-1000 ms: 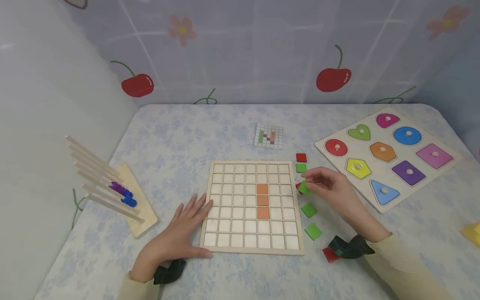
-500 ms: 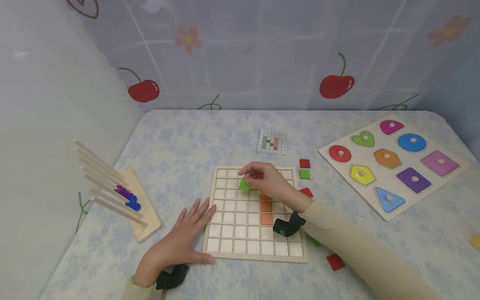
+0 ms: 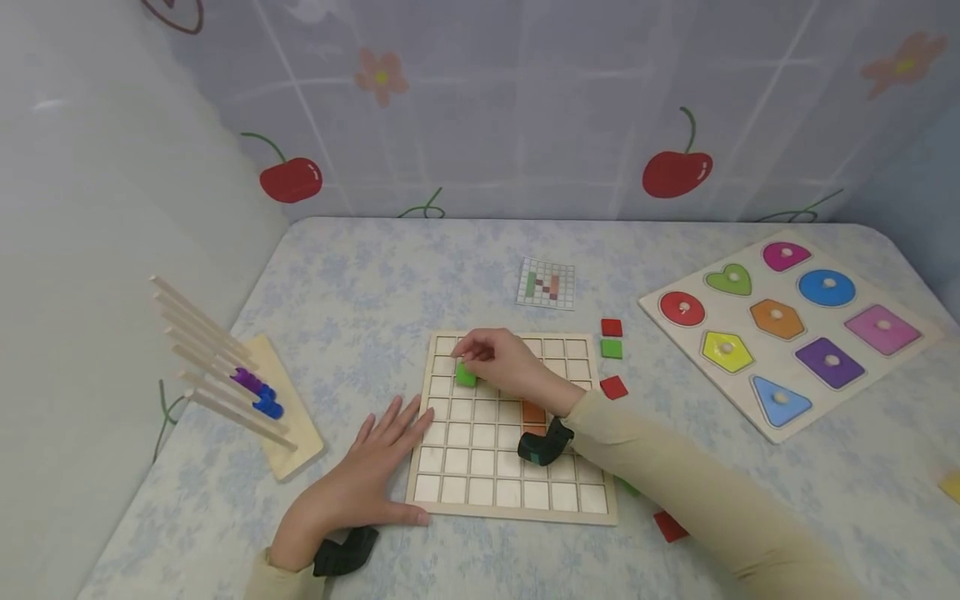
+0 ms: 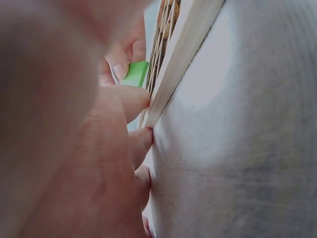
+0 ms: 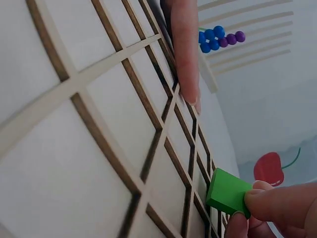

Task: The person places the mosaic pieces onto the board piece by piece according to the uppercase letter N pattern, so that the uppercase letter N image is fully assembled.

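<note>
My right hand (image 3: 510,367) pinches a square green tile (image 3: 466,375) between thumb and fingers, over the upper left of the wooden grid board (image 3: 513,517). In the right wrist view the green tile (image 5: 228,193) is tilted, one edge close to the grid dividers. Orange tiles (image 3: 534,412) sit in one column of the board, partly covered by my right wrist. My left hand (image 3: 363,483) lies with fingers spread, fingertips at the board's left edge and thumb by its lower left corner. The left wrist view shows those fingers against the wooden rim (image 4: 171,74).
Right of the board lie red tiles (image 3: 613,387) and green tiles (image 3: 611,349), one green partly under the sleeve. Behind it is a pattern card (image 3: 546,283). A knobbed shape puzzle (image 3: 787,333) is at right, a peg stand (image 3: 296,437) with blue and purple beads (image 3: 262,398) at left.
My right hand has picked up the green tile from beside the board and carried it left across to the board's upper left cells. My left hand has stayed at the board's edge.
</note>
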`<state>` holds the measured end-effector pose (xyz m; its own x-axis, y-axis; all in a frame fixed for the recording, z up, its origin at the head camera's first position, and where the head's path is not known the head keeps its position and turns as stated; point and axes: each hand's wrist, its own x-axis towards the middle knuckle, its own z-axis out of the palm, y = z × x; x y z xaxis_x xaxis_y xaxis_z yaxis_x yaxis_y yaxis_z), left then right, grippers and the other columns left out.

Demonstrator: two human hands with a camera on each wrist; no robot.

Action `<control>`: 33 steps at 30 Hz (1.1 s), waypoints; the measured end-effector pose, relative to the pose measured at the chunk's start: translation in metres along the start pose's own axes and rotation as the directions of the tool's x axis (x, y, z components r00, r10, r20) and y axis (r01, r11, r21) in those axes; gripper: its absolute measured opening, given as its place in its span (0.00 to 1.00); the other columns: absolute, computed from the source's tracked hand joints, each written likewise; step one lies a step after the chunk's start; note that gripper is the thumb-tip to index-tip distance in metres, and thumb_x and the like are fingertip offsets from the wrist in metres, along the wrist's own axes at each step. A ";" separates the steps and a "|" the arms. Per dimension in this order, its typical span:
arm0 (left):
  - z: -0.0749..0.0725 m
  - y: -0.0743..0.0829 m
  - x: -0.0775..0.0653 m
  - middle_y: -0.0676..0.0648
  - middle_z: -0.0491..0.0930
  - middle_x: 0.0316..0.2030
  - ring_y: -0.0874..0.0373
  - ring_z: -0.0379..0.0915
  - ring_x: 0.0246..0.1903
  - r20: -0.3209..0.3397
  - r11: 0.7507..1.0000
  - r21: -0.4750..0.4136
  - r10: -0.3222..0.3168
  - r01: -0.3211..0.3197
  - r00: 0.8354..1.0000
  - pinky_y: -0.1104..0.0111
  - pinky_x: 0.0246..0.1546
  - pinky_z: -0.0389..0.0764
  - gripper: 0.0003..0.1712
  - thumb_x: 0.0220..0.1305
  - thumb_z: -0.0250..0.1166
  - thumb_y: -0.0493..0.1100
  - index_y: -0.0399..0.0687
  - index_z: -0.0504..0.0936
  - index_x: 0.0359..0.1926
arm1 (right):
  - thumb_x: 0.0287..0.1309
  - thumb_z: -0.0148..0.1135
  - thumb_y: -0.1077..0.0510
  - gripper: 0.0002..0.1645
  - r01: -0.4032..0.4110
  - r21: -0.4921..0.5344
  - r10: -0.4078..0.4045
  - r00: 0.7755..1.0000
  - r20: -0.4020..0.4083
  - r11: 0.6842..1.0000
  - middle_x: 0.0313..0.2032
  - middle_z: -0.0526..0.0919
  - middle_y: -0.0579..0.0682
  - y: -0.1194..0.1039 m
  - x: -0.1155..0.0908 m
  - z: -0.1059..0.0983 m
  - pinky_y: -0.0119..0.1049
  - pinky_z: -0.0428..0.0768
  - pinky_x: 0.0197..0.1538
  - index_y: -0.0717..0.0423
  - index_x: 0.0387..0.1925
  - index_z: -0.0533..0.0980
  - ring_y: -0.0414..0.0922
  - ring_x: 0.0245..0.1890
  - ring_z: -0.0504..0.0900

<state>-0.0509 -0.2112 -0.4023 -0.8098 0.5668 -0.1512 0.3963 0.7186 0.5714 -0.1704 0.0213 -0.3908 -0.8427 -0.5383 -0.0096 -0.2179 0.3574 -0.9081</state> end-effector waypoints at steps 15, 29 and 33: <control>-0.001 0.001 0.000 0.46 0.35 0.72 0.47 0.22 0.69 0.000 1.000 -0.003 0.013 -0.013 1.000 0.42 0.60 0.31 0.66 0.44 0.68 0.69 0.48 0.43 0.74 | 0.60 0.57 0.68 0.07 0.112 -0.162 -0.114 0.994 0.001 0.980 0.31 0.78 0.45 -0.001 -0.007 0.008 0.33 0.74 0.37 0.57 0.35 0.80 0.39 0.31 0.76; -0.001 0.002 0.000 0.46 0.35 0.72 0.47 0.23 0.69 -0.008 1.000 -0.009 0.005 -0.005 1.000 0.43 0.61 0.31 0.66 0.44 0.69 0.69 0.47 0.44 0.74 | 0.63 0.57 0.63 0.09 0.064 -0.130 -0.070 0.997 -0.044 0.989 0.39 0.82 0.48 -0.001 -0.011 -0.015 0.36 0.76 0.44 0.57 0.42 0.81 0.42 0.40 0.79; -0.002 0.003 -0.001 0.45 0.35 0.72 0.46 0.23 0.69 -0.004 1.000 -0.017 0.004 -0.004 1.000 0.43 0.61 0.31 0.66 0.44 0.70 0.68 0.47 0.44 0.74 | 0.64 0.57 0.62 0.11 0.029 -0.088 -0.037 0.995 -0.088 0.996 0.42 0.81 0.49 -0.003 -0.021 -0.043 0.39 0.76 0.42 0.59 0.45 0.80 0.44 0.41 0.79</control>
<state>-0.0498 -0.2108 -0.3991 -0.8100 0.5680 -0.1456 0.3923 0.7095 0.5855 -0.1733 0.0643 -0.3701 -0.8740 -0.4822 0.0608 -0.2850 0.4072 -0.8678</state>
